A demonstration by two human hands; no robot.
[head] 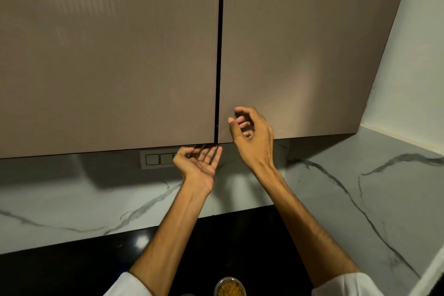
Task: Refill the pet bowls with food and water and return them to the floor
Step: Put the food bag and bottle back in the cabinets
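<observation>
A steel pet bowl (230,286) holding brown kibble sits on the black counter at the bottom edge, between my forearms. My left hand (199,163) is raised palm up, fingers straight, its fingertips at the lower edge of the left cabinet door (108,55) near the gap between the doors. My right hand (252,134) hovers in front of the lower corner of the right cabinet door (300,55), fingers loosely curled and holding nothing. Both doors are closed. No water bowl is in view.
A black countertop (72,267) runs along the bottom. Behind it rises a white marble backsplash (336,187) with grey veins. A switch plate (156,158) is set in the wall under the left cabinet. A white wall (413,55) closes the right side.
</observation>
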